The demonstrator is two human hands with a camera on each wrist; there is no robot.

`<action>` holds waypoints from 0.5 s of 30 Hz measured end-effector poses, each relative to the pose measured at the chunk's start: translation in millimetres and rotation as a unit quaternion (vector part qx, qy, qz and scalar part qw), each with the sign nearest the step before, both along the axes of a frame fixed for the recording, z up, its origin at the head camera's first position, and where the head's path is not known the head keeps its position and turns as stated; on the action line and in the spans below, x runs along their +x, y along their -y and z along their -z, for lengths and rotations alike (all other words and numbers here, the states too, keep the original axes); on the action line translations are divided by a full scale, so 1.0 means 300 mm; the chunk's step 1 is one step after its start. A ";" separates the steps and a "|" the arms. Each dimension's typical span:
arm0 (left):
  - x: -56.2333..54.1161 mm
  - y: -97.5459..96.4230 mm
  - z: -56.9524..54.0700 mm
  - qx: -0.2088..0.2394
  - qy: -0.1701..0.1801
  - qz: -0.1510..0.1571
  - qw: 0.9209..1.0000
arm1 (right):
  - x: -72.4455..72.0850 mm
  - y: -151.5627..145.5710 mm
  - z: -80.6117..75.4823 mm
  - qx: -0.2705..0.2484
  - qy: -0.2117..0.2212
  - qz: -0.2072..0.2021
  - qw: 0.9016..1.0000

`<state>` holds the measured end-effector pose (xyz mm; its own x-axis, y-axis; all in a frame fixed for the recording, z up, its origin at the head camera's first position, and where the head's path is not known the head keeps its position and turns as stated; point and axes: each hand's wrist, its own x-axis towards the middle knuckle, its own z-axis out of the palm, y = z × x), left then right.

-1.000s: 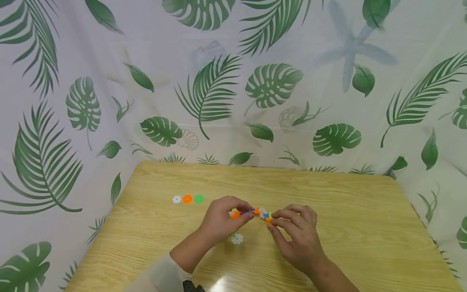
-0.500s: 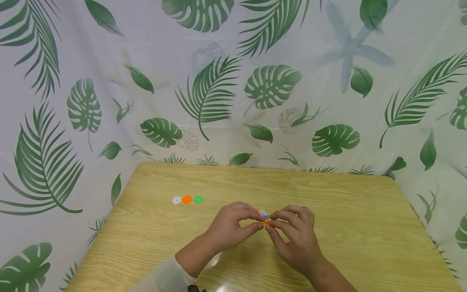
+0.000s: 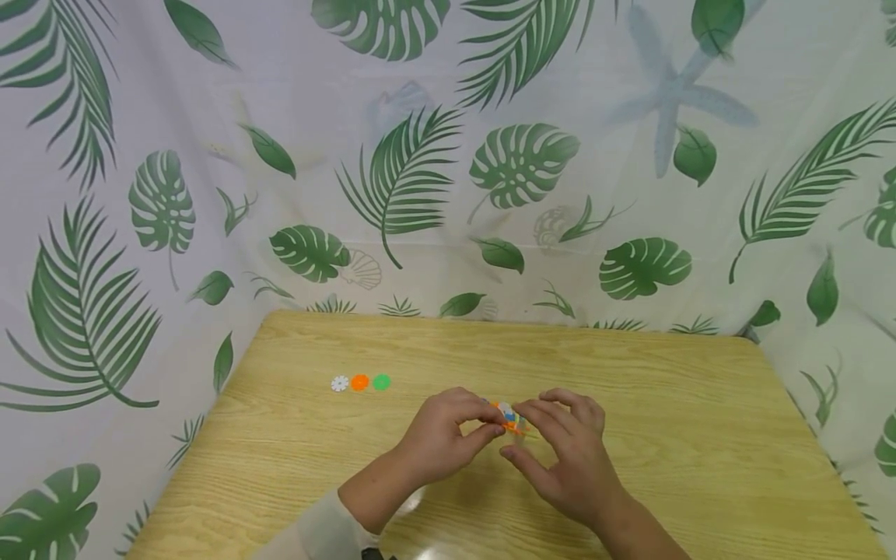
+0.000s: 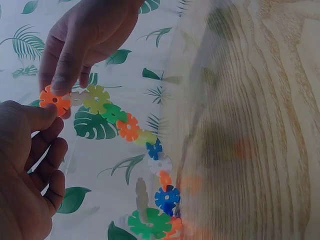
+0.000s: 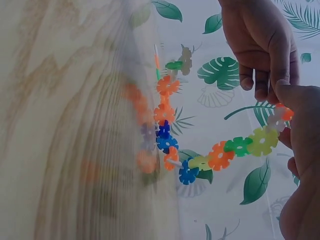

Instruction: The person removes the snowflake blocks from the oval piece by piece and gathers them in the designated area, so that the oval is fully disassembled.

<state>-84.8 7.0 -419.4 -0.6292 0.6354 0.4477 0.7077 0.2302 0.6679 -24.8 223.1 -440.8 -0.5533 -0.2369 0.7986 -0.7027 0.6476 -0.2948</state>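
A chain of interlocking slotted plastic discs (image 4: 128, 127) in orange, yellow, green, blue and white droops between the hands, curving downward in both wrist views. My left hand (image 3: 444, 435) pinches the chain by the orange disc (image 4: 54, 101) at its upper end. Close on the right is my right hand (image 3: 577, 459), fingers held over the chain and thumb spread apart from them in the head view. Part of the chain (image 5: 220, 155) shows through the gap between its thumb and fingers in the head view, while the left hand hides much of the remainder there.
Three loose discs lie in a row on the table's left: a white disc (image 3: 339, 383), an orange disc (image 3: 360, 382) and a green disc (image 3: 381, 382). The wooden table (image 3: 651, 389) meets a leaf-printed cloth (image 3: 434, 272) at its back edge.
My left hand has moved right, from a blue disc along the chain to the orange end beside my right hand. The right thumb has parted from the chain since half a second ago.
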 end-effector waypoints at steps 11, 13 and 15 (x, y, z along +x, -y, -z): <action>0.000 0.013 0.000 0.014 -0.001 -0.003 1.000 | -0.004 -0.005 0.010 0.005 0.030 -0.012 0.999; 0.000 0.016 0.003 0.018 0.000 -0.003 1.000 | -0.004 -0.005 0.012 0.005 0.031 -0.010 0.999; -0.001 0.020 0.005 0.019 0.003 -0.003 1.000 | -0.004 -0.004 0.015 0.006 0.031 -0.006 0.999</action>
<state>-85.1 1.0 -420.9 -0.6355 0.6142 0.4679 0.7022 0.2079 0.6809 -26.1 224.3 -445.4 -0.5987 -0.2530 0.7600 -0.6914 0.6423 -0.3308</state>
